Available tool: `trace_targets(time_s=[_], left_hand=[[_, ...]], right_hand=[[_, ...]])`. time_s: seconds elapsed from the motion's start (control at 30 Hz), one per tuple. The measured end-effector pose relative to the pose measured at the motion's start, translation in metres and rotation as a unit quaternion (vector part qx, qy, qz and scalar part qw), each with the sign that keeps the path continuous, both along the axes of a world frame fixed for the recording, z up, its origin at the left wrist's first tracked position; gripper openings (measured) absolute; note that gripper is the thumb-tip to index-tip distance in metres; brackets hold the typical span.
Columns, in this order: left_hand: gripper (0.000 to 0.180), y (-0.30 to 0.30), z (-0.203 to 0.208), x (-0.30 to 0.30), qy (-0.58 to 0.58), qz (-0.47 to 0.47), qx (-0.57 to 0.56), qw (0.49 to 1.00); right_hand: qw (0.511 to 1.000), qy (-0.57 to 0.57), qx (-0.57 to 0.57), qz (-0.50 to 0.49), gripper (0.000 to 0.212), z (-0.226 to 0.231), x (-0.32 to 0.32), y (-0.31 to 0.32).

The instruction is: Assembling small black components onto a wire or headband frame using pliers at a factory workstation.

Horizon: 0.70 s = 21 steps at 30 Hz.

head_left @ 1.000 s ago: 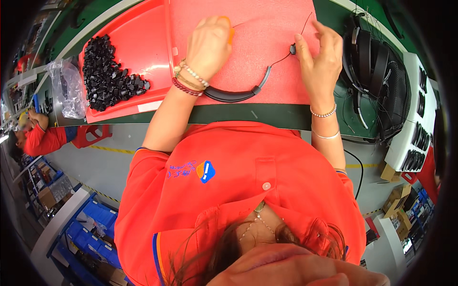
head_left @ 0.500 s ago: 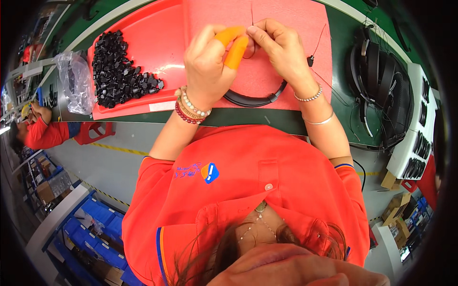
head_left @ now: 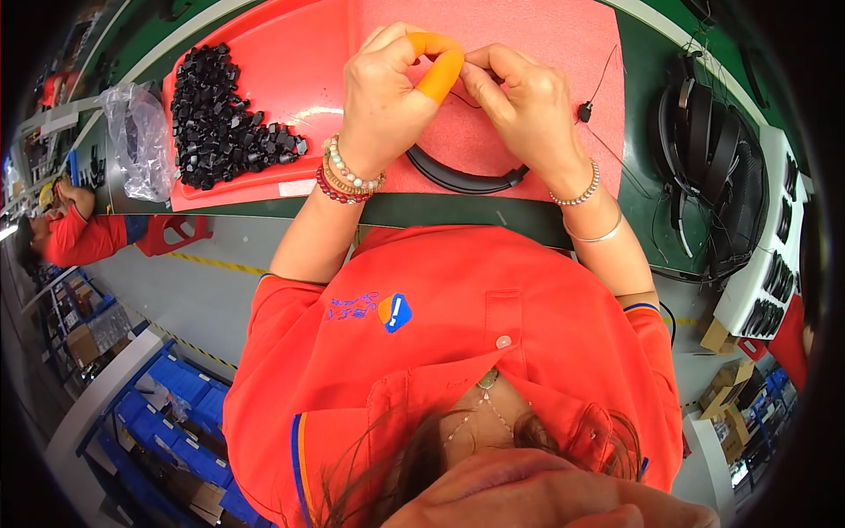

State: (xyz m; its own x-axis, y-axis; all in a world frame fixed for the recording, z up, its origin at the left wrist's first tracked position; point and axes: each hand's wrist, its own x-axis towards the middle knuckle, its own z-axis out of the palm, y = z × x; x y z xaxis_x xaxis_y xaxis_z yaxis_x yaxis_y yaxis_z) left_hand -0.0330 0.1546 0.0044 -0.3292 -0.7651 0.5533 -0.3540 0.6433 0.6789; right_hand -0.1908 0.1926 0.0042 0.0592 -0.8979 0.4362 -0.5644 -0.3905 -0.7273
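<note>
My left hand, with orange finger cots on two fingers, and my right hand meet fingertip to fingertip over the pink foam mat. Both are closed in a pinch on a thin black wire, a short curve of which shows below the fingertips; the pinched end is hidden. Nearer me, a curved black headband lies on the mat under my wrists. Right of my right hand rests a small black connector-like piece with thin wires running from it.
At left, a red tray holds a heap of small black plastic parts. Beside it lies a clear plastic bag. Several black headbands with loose wires are piled at right, next to a white rack of black parts. Another person sits far left.
The wire end that stuck up beyond my fingertips no longer shows there. My hands have shifted slightly, the fingertips still together. The view has moved a little.
</note>
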Motion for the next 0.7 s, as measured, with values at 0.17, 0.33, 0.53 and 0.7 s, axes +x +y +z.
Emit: trace_targets(time_s=[0.17,0.33,0.53,0.7], left_hand=[[0.007,0.003,-0.001,0.0,-0.026,0.018,-0.02,0.999],[0.006,0.007,0.002,0.009,0.007,0.025,0.0,1.0],[0.007,0.02,0.004,0.036,0.005,0.073,-0.016,0.997],[0.018,0.039,0.01,0.105,-0.236,0.197,0.011,0.951]], right_hand=[[0.989,-0.067,0.13,0.03,0.017,0.004,-0.002,0.003],[0.88,-0.393,0.241,0.118,0.025,0.0,0.002,-0.01],[0.86,-0.341,0.319,0.207,0.02,-0.001,0.014,-0.005],[0.935,-0.236,0.231,0.129,0.017,-0.007,0.014,0.001]])
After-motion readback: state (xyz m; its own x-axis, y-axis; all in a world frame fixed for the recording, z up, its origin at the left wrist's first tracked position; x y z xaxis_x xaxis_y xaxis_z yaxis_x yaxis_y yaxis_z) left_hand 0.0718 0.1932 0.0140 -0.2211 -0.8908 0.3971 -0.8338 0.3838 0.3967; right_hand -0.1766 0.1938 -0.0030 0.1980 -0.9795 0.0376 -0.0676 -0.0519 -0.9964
